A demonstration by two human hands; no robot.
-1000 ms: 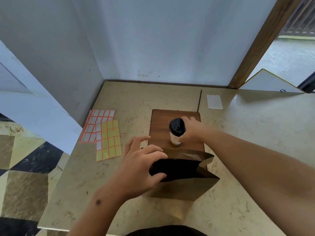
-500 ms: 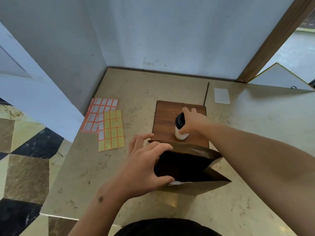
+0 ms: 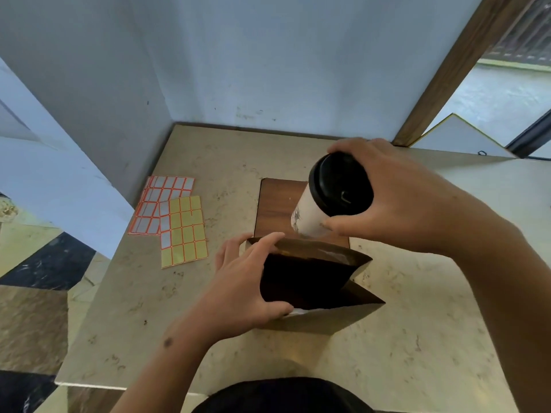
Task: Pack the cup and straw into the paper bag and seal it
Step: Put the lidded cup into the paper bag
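Cup (image 3: 316, 213) gripped in right hand (image 3: 396, 201), left hand (image 3: 247, 281) gripping paper bag (image 3: 325, 317).

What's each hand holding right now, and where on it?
Right hand grips the cup around its upper body, just under the lid. Left hand holds the paper bag open by its left rim.

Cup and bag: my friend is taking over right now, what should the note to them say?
Right hand: grips the cup, black lid on, tilted in the air above the wooden board, just behind the bag's mouth.
Left hand: holds the left edge of the paper bag, keeping it open; the bag stands on the table.
Done: bag opened, cup picked up.
Left: lower the cup in, add the straw (none clearly in view), close the bag and seal it. Sticker sheets lie to the left of the board.
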